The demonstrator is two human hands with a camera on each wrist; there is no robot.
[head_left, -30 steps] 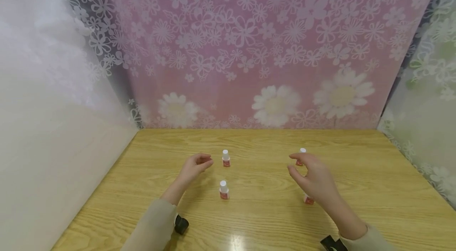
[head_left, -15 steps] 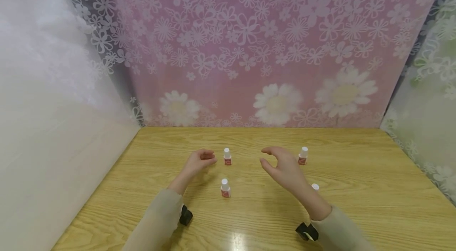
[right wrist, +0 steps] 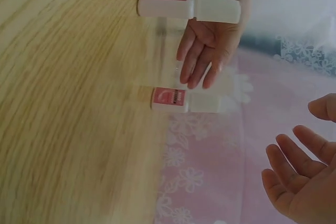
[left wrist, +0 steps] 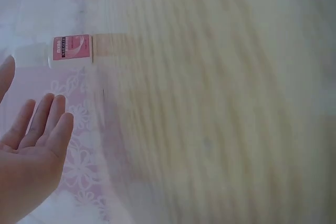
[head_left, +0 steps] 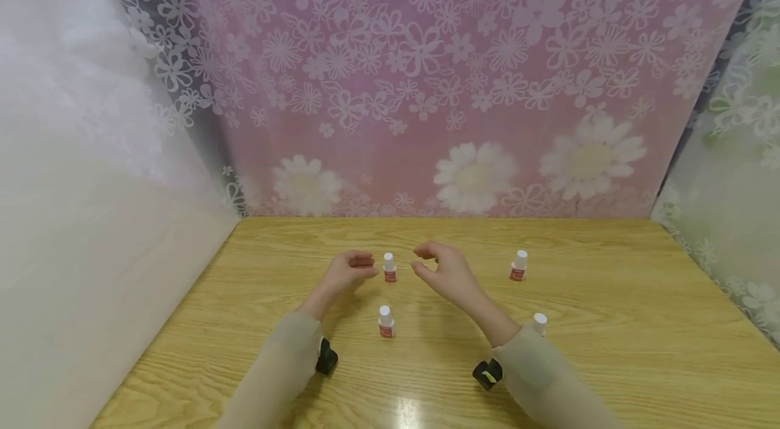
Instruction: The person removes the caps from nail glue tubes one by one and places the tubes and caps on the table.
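Observation:
A small white bottle with a red label stands upright between my two hands, toward the back of the table. Just to its left is my left hand, fingers relaxed and apart from the bottle. On the other side, my right hand has thumb and fingers spread, holding nothing and not touching the bottle. Nearer to me stands a matching front bottle. The left wrist view has one labelled bottle beyond my fingertips. Two bottles appear in the right wrist view, the nearer bottle partly covering my left hand.
Two more such bottles stand at the right: a back one and a front one, whose lower part my right sleeve hides. Floral cloth rises behind the wooden table, with pale sheets at both sides.
My right hand has moved left, away from the right-hand bottles toward the back-left bottle. My left hand has shifted slightly right, closer to that bottle. The bottles stay standing.

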